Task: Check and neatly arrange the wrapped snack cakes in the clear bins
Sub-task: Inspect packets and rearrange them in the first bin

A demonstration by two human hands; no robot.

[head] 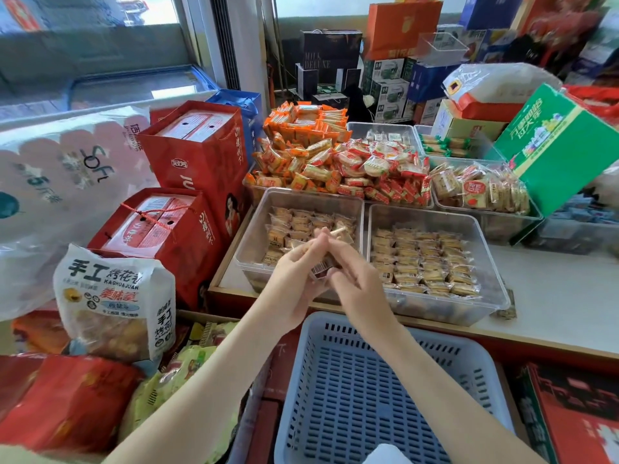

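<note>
Nearest: a slotted blue basket (368, 396) at the bottom edge, lying between the person's two forearms. No cakes can be seen in it.

Past its far rim the hands meet over the near wall of the left clear bin (249, 242). The left hand (294, 272) and right hand (360, 286) are closed in on each other, fingers narrow and pointing away and upward. A wrapped cake (320, 271) is pinched between them. Only its barcode patch shows, so its long axis cannot be read. A pale edge sits at the fingertips; it cannot be told whether this belongs to the held cake or to one in the bin.

Left bin: rows of cakes (301, 222) fill the far and right part. Bare floor shows along the left wall and near-left corner.

Right clear bin (489, 259), just beside it: flat, even rows (425, 259) cover most of the floor.

Judgement: this is the checking step, with the cake held up for inspection. The open space lies directly below and slightly left of the hands. The left hand is nearer to it, so placing should need only a short lowering forward-left, with the packet turned flat to match the rows.
</note>
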